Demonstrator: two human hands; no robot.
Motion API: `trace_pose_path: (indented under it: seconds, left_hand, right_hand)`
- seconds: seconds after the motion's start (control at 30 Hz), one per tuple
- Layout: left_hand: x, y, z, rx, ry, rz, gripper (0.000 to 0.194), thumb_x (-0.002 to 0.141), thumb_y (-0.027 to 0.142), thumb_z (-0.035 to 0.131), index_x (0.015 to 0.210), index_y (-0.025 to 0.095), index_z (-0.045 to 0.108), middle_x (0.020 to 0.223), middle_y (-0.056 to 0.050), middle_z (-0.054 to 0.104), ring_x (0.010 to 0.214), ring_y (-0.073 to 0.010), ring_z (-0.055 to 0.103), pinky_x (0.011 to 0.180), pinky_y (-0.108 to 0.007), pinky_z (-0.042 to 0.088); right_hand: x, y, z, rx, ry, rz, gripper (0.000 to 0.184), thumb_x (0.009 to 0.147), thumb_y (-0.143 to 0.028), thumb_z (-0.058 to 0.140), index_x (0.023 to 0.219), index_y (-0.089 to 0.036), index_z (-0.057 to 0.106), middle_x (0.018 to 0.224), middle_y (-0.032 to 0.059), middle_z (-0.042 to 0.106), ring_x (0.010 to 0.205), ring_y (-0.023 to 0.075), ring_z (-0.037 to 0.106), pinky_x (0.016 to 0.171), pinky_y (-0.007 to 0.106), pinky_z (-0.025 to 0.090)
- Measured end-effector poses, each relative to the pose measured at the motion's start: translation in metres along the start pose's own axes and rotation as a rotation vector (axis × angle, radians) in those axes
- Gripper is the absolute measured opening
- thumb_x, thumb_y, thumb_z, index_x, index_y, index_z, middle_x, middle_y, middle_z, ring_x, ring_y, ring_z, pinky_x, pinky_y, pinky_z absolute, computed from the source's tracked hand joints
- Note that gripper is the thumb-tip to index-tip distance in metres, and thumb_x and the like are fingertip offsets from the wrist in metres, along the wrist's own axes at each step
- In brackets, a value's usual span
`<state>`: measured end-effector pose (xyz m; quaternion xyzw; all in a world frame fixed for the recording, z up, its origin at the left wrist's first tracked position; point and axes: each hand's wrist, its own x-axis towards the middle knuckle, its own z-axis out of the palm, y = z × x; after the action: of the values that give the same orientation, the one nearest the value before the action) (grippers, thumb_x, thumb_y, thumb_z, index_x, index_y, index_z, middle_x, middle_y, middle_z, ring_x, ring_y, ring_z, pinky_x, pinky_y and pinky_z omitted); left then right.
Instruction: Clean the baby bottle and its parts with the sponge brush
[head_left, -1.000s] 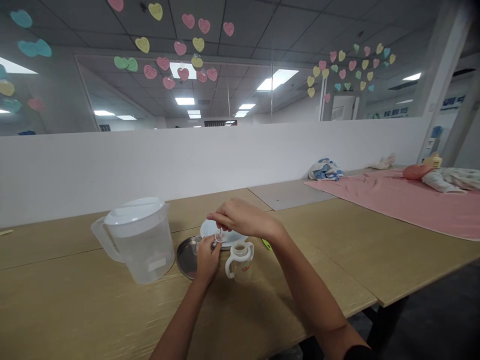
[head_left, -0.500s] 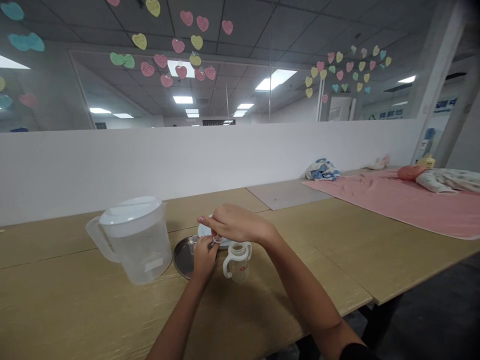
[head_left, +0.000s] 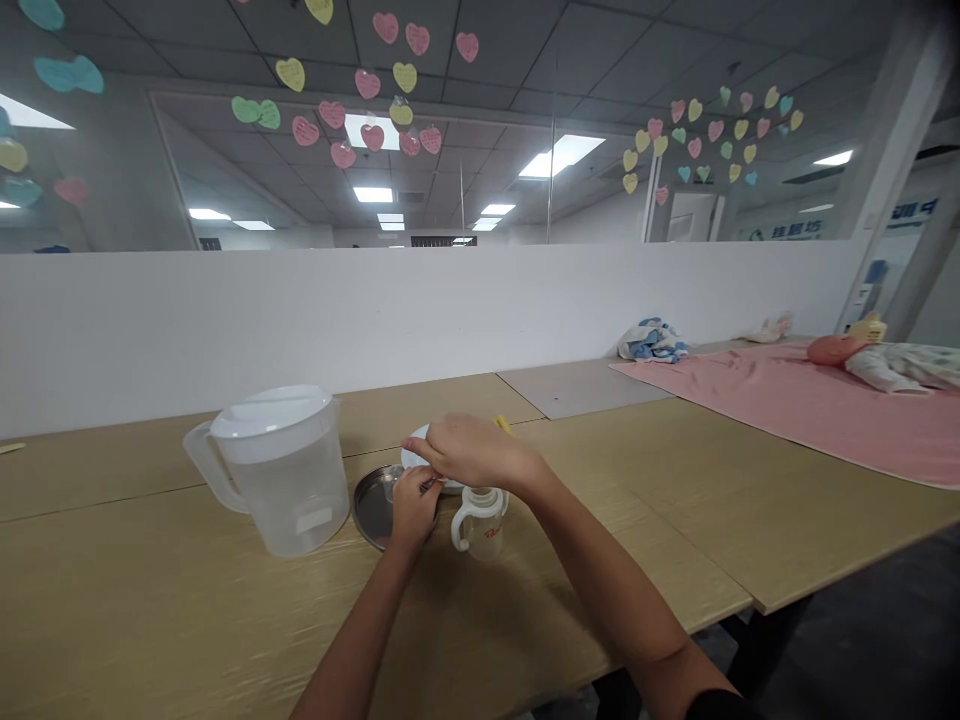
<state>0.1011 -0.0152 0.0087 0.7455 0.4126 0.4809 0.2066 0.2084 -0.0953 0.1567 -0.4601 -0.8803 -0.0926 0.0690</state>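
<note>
Over the round metal tray (head_left: 369,515), my left hand (head_left: 415,508) is closed, its fingertips pinched on a small part that is mostly hidden. My right hand (head_left: 474,448) bends over from above, fingers curled down against the left fingertips; what they grip is covered. A clear baby bottle (head_left: 486,532) with white side handles and red print stands upright without a top, just below my right wrist. Behind the hands a white dish (head_left: 414,456) is partly covered. A clear piece (head_left: 391,482) lies in the tray beside my left hand.
Left of the tray stands a large translucent lidded pitcher (head_left: 289,480). A yellow item (head_left: 503,425) peeks out behind my right hand. Farther right are a crumpled blue-and-white cloth (head_left: 651,342), a pink cloth (head_left: 780,400) and a doll-like figure (head_left: 836,350). A white wall (head_left: 420,310) borders the table's back.
The view has shifted slightly, so things sit a little farther right. My hands stay together; the small clear part seen between them is now mostly covered. The yellow item has come into sight.
</note>
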Motion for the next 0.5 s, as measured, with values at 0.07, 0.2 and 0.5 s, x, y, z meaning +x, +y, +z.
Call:
trace_pose_path:
  seconds: [0.07,0.2,0.5]
  left_hand:
    - [0.0,0.0,0.0,0.008,-0.001,-0.005,0.017,0.071,0.021,0.049,0.065,0.019,0.065,0.078,-0.006,0.07,0.082,-0.0212,0.059,0.078,-0.034,0.043]
    - [0.0,0.002,-0.001,0.003,-0.01,-0.001,0.019,0.073,0.022,0.049,0.066,0.019,0.066,0.077,-0.005,0.07,0.08,-0.0208,0.059,0.077,-0.033,0.043]
    - [0.0,-0.001,0.0,0.019,-0.024,0.052,0.025,0.075,0.023,0.046,0.064,0.02,0.068,0.082,-0.005,0.071,0.083,-0.0208,0.058,0.081,-0.033,0.041]
  right_hand:
    - [0.003,0.0,0.002,-0.035,-0.012,-0.014,0.027,0.092,-0.024,0.033,0.082,-0.015,0.057,0.057,0.0003,0.048,0.048,0.0094,0.032,0.049,0.026,0.015]
    - [0.006,-0.001,0.002,-0.077,-0.046,-0.027,0.02,0.09,-0.019,0.037,0.089,-0.015,0.056,0.06,0.0007,0.051,0.048,0.009,0.033,0.049,0.025,0.016]
    - [0.014,0.005,0.009,-0.019,-0.126,-0.019,0.014,0.086,-0.013,0.044,0.092,-0.013,0.056,0.052,-0.0006,0.052,0.047,0.0105,0.043,0.047,0.022,0.022]
